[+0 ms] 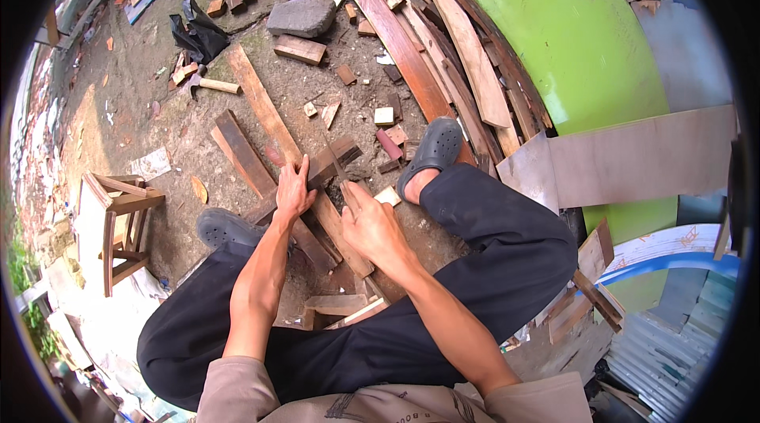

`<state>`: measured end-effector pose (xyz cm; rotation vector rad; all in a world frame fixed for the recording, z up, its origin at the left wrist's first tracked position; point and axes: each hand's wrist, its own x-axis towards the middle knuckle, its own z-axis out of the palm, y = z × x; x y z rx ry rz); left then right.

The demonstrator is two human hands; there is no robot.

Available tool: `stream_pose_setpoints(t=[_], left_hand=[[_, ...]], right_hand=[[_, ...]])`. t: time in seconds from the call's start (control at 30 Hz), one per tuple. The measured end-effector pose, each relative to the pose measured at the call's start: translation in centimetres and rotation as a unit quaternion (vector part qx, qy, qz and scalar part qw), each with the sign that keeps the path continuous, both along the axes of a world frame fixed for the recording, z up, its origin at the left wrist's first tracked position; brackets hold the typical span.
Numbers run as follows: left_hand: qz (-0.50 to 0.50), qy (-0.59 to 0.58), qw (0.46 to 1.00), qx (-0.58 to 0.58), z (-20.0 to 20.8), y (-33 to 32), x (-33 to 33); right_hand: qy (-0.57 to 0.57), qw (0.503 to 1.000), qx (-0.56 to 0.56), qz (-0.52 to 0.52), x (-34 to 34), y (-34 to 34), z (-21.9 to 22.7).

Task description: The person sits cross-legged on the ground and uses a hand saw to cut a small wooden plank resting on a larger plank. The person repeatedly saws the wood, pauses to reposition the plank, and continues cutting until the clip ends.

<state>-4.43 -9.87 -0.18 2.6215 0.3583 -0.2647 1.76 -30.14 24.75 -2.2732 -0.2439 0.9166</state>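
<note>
A long, light-brown wooden plank point(265, 106) runs away from me between my legs and lies across darker wood pieces. My left hand point(294, 192) grips it near its middle, with the index finger stretched forward along the wood. In my closed right hand point(375, 227) is a narrow-bladed tool point(334, 157), whose blade points away from me beside the plank. My fingers hide its handle, so its exact kind is unclear. A dark wood crosspiece point(324, 166) lies under the plank and blade. Another dark board point(241, 152) slants to the left of the plank.
A claw hammer point(215, 85) lies ahead to the left, near a black plastic bag point(198, 31). Beyond the plank sits a grey stone block point(302, 17). Long boards point(404, 51) are piled beside a green panel point(554, 27). A small wooden stool point(127, 209) stands at left.
</note>
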Motion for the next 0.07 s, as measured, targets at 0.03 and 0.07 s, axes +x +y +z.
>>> stream_pose_setpoints(t=[0.03, 0.07], left_hand=[[0.0, 0.014, 1.0, -0.006, 0.4, 0.1, 0.3], [0.0, 0.028, 1.0, -0.012, 0.8, 0.1, 0.5]], right_hand=[[0.015, 1.0, -0.01, -0.005, 0.6, 0.9, -0.8], [-0.028, 0.999, 0.028, -0.011, 0.3, 0.0, -2.5]])
